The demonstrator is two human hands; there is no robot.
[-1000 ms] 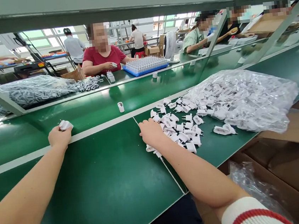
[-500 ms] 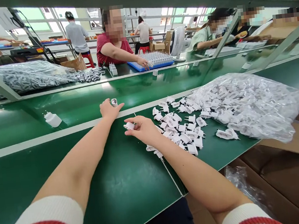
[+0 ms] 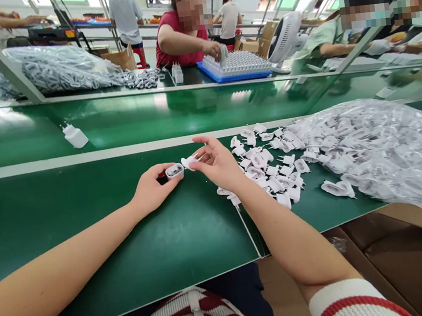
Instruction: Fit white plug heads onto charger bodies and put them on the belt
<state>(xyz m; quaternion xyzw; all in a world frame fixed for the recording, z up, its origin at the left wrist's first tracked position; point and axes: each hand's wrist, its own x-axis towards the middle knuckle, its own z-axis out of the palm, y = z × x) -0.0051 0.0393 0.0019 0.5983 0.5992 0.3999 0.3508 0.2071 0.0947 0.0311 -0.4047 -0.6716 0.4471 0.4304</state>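
My left hand (image 3: 152,186) is closed round a white charger housing (image 3: 175,171), its open end turned to the right with inner parts showing. Just to the right, my right hand (image 3: 217,162) pinches a small white plug cover (image 3: 189,163) between thumb and fingers. The cover is close beside the housing's open end; whether they touch I cannot tell. Beyond my right hand lies a loose pile of white plug covers (image 3: 273,171) on the green table (image 3: 130,252).
A clear plastic bag (image 3: 383,150) full of covers lies at the right. One white charger (image 3: 75,136) lies on the green conveyor belt (image 3: 124,119). Across the belt, a person in red (image 3: 179,38) reaches over a blue tray (image 3: 240,76); a fan (image 3: 285,39) stands beside it.
My left hand has come back from the belt with the housing, toward my right hand. My right hand has moved slightly right and up with its cover. The view has shifted.
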